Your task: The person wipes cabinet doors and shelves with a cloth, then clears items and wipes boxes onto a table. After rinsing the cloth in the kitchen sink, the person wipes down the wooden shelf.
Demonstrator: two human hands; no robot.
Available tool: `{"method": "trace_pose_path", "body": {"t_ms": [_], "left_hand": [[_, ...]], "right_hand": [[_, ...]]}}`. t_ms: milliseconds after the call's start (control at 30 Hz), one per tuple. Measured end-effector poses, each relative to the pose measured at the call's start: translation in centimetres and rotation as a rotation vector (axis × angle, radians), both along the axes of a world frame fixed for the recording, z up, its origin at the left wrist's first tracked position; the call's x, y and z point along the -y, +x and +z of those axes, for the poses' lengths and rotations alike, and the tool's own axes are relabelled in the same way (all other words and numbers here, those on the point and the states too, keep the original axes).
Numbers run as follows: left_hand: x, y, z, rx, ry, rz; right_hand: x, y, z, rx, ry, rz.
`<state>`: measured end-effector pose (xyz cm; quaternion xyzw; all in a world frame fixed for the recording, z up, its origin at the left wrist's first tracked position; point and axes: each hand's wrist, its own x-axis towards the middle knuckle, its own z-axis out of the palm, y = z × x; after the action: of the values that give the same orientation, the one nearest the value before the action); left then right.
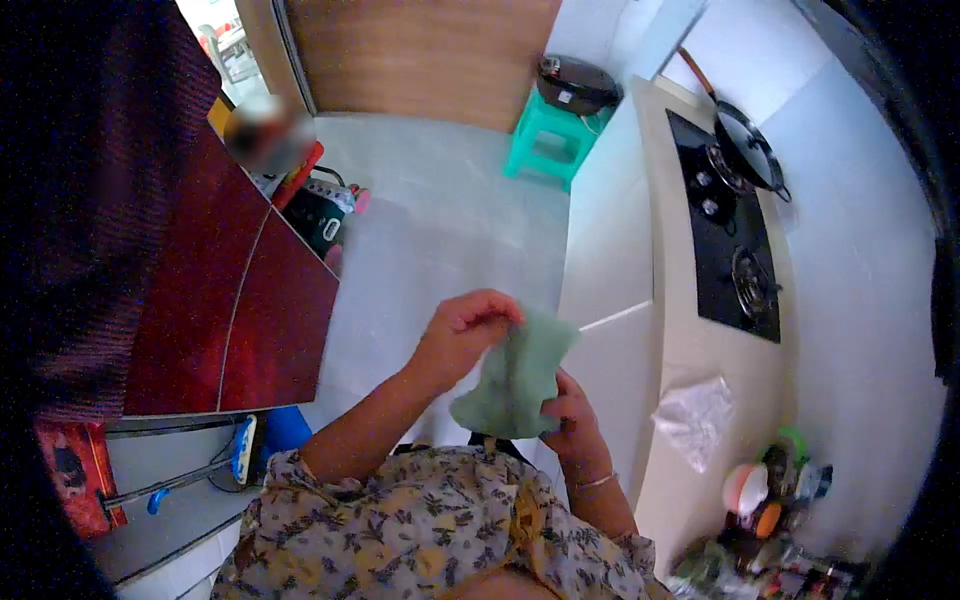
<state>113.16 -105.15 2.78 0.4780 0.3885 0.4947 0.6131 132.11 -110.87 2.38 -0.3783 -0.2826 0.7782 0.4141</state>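
Observation:
A pale green cloth (510,385) hangs between my two hands in front of my body. My left hand (468,335) pinches its upper left corner with the fingertips. Lower down on the other side, my right hand (573,412) grips the cloth's right edge, and part of that hand is behind the fabric. The cloth is spread out, with a darker fold or stain down its middle.
On the right, a counter (640,400) holds a black gas hob (725,230), a wok (748,150), a crumpled white cloth (695,420) and several bowls and bottles. A green stool (550,135) bears a dark cooker (577,85). Red cabinets (280,300) stand left.

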Motion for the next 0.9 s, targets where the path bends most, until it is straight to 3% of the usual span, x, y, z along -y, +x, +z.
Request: {"method": "trace_pose_path", "body": {"t_ms": [67,167,300,367,500,567,633,767,833,867,900], "left_hand": [[-4.9,0.0,-0.5,-0.028,-0.012,0.106],[-10.6,-1.8,0.1,-0.144,-0.137,0.255],[-16.9,-6.0,-0.2,-0.116,-0.227,0.552],[-20.6,-7.9,-1.1,0.295,-0.254,0.629],[-29.0,-11.2,-1.3,0.552,-0.357,0.615],[-35.1,-13.5,-3.8,0.575,-0.361,0.575],[-40.6,-16.3,-5.3,0.481,-0.447,0.359],[-51.7,-20.6,-3.4,0.483,-0.559,0.204],[-56.3,-21.3,-2.8,0.328,-0.330,0.149],[-59.1,-22.3,-2.9,0.333,-0.340,0.157],[-61.3,-22.6,-2.9,0.298,-0.284,0.114]], "right_hand": [[-6.4,1.1,-2.6,-0.256,-0.145,0.061],[-16.3,0.2,-4.5,-0.244,-0.107,0.235],[-27.2,-5.9,-2.6,-0.273,-0.065,0.345],[-32.2,-8.6,-3.3,-0.304,0.053,0.410],[-41.3,-14.2,-1.5,-0.191,0.016,0.436],[-47.5,-16.6,-1.4,-0.089,0.022,0.372],[-52.4,-18.6,-1.7,-0.035,0.057,0.311],[-61.5,-20.0,-1.1,0.064,0.046,0.255],[-64.5,-19.4,-0.9,0.249,-0.025,-0.012],[-67.3,-19.6,-1.2,0.254,-0.035,-0.003],[-69.6,-19.3,-1.8,0.097,0.025,0.030]]}}
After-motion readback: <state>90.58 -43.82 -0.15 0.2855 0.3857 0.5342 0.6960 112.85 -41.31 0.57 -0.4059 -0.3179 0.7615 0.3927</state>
